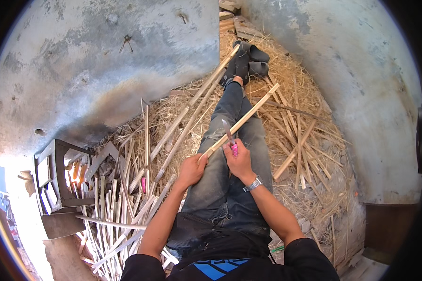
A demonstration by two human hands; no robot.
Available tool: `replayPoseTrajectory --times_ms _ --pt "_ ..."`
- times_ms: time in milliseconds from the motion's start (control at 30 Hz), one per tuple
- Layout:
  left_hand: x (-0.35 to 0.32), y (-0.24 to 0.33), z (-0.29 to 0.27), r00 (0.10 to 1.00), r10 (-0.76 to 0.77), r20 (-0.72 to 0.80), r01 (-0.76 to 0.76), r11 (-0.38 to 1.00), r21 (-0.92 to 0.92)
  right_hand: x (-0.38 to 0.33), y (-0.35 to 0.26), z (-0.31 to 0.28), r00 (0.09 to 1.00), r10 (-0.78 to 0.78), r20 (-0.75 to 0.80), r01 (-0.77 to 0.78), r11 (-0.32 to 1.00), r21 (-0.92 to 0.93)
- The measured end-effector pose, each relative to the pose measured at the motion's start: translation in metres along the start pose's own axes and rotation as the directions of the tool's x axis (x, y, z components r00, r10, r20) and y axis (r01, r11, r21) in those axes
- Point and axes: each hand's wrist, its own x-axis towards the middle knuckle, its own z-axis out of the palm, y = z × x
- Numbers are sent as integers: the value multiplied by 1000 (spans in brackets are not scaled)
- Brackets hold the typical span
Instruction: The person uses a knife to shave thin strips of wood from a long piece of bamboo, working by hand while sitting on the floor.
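Two hands: both closed on things above the person's jeans-clad legs (220, 168).
Left hand (191, 171): fingers wrapped round the near end of a wooden strip (241, 122).
Wooden strip: slants across the legs, up and right.
Right hand (239, 160): fingers pinching a pink-handled knife (229, 135), blade against the strip.
Left of legs: pile of split sticks (122, 206).
Right of legs: straw (309, 154).

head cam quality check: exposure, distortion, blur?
Head view: strong fisheye, black vignette around the rim, walls bowed; lower-left corner blown out by sunlight; left hand, right hand, knife and wooden strip evenly lit and sharp; no motion blur visible.
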Motion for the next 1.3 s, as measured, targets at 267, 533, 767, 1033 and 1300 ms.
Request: replayPoseTrajectory --times_ms 267,533,767,1033,1300 --pt "1 3 -15 998 66 -23 -68 996 -66 24 0 -17 996 54 78 -54 999 -8" --pt "-49 -11 -58 964 -169 206 192 976 -98 21 39 -23 996 84 12 -83 994 -78" --pt "-99 -52 -86 946 -240 219 260 964 -64 73 71 -32 992 50 -120 -80 963 -257" --pt "-83 -47 -91 971 -167 173 147 982 122 72 51 -15 999 36 6 -32 952 -305" --pt "-17 -11 -43 979 14 205 -29 997 69 28 31 11 992 84 92 -59 967 -248"
